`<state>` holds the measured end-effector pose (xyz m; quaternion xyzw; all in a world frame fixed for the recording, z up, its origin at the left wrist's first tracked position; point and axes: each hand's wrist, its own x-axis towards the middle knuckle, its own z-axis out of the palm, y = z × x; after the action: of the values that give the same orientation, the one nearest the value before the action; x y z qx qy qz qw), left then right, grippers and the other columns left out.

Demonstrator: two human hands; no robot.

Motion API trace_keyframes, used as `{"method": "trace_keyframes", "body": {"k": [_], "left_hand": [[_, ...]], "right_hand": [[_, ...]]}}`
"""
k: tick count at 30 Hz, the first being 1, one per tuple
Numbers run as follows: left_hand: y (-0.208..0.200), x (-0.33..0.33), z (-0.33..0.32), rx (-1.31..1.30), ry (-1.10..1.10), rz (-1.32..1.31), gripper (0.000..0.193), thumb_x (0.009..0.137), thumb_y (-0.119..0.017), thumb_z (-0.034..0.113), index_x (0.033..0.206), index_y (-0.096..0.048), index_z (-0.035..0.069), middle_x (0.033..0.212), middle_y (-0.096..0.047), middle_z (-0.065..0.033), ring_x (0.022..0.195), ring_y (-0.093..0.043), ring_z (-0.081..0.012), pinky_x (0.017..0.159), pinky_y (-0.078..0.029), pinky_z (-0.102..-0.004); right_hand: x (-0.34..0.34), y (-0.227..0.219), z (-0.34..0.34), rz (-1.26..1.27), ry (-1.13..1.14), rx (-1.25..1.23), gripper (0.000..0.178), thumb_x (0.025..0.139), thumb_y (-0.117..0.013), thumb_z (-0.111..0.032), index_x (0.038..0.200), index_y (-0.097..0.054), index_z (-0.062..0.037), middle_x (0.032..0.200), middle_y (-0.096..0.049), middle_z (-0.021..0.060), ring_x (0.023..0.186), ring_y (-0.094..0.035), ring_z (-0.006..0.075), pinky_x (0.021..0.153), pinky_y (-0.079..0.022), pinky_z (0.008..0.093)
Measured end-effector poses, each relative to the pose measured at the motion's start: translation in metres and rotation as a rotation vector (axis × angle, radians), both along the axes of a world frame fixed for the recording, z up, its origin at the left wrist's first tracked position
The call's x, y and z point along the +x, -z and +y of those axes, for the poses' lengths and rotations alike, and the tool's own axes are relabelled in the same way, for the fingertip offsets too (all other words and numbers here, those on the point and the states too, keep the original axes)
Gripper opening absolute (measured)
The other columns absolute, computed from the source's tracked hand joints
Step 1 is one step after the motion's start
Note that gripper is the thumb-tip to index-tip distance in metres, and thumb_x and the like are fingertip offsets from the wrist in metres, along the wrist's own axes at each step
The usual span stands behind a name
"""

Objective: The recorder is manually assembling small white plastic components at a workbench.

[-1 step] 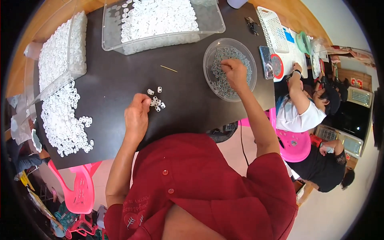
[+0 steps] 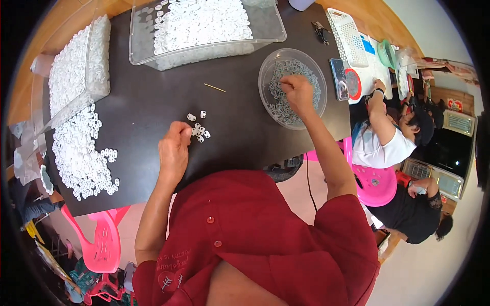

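My left hand (image 2: 174,149) rests at the middle of the dark table with its fingers curled together. Beside its fingertips lies a small group of white plastic pieces with holes (image 2: 200,131); whether a piece is between the fingers is hidden. Over a round clear bowl (image 2: 263,97) on the right, my right hand (image 2: 298,93) has thumb and fingers pinched. Grey screws (image 2: 286,109) fill the bowl's bottom, and anything in the pinch is too small to make out.
Two clear bins, at the far left (image 2: 99,84) and back (image 2: 209,47), hold many white pieces. A loose heap (image 2: 81,158) spreads at left. A thin stick (image 2: 214,87), pliers (image 2: 320,31) and a phone (image 2: 339,79) lie about. Co-workers (image 2: 383,143) sit at right.
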<state>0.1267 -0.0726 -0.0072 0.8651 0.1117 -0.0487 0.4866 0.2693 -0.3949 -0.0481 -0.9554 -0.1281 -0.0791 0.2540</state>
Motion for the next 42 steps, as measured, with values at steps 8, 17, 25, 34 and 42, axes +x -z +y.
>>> {"method": "trace_keyframes", "body": {"k": [8, 17, 25, 34, 42], "left_hand": [[0.002, -0.026, 0.0, -0.362, -0.065, 0.049, 0.011, 0.086, -0.055, 0.005, 0.096, -0.059, 0.005, 0.071, -0.054, 0.0016, 0.06, -0.049, -0.0053, 0.053, -0.042, -0.0197], [-0.009, -0.031, 0.002, -0.815, -0.315, 0.145, 0.014, 0.086, -0.057, 0.006, 0.097, -0.058, -0.003, 0.076, -0.059, -0.0075, 0.061, -0.056, -0.0125, 0.053, -0.047, -0.0253], [-0.022, -0.038, 0.009, -1.058, -0.341, 0.073, 0.011, 0.085, -0.059, 0.006, 0.092, -0.06, -0.002, 0.075, -0.06, -0.0072, 0.062, -0.057, -0.0112, 0.053, -0.048, -0.0231], [-0.038, -0.071, 0.03, -1.026, -0.431, -0.034, 0.012, 0.087, -0.058, 0.007, 0.093, -0.061, -0.002, 0.074, -0.06, -0.0047, 0.06, -0.056, -0.009, 0.052, -0.047, -0.0211], [-0.042, -0.089, 0.048, -0.995, -0.461, -0.042, 0.011, 0.087, -0.058, 0.008, 0.092, -0.059, -0.001, 0.075, -0.06, -0.0058, 0.061, -0.055, -0.0101, 0.052, -0.046, -0.022]], "right_hand": [[-0.004, 0.018, 0.036, -0.119, -0.204, -0.054, 0.006, 0.068, -0.065, -0.009, 0.07, -0.061, -0.0051, 0.073, -0.058, 0.0128, 0.079, -0.055, 0.0333, 0.067, -0.045, 0.0435], [-0.003, 0.001, 0.029, -0.1, -0.197, -0.097, 0.004, 0.074, -0.061, -0.007, 0.076, -0.059, -0.0036, 0.071, -0.059, 0.0132, 0.068, -0.058, 0.0274, 0.063, -0.046, 0.0358], [-0.077, -0.073, 0.118, 0.503, -0.155, 0.504, 0.006, 0.08, -0.063, -0.003, 0.086, -0.062, -0.0041, 0.077, -0.059, -0.0025, 0.074, -0.053, 0.004, 0.067, -0.044, 0.0204], [-0.12, -0.095, 0.214, 0.65, -0.607, 0.676, 0.01, 0.079, -0.061, 0.004, 0.088, -0.063, -0.0013, 0.08, -0.058, -0.0004, 0.073, -0.053, 0.0044, 0.063, -0.043, 0.0199], [-0.128, -0.095, 0.237, 0.767, -0.622, 0.656, 0.009, 0.079, -0.061, 0.005, 0.087, -0.062, 0.0002, 0.081, -0.061, 0.0012, 0.073, -0.056, 0.0059, 0.065, -0.045, 0.0202]]}}
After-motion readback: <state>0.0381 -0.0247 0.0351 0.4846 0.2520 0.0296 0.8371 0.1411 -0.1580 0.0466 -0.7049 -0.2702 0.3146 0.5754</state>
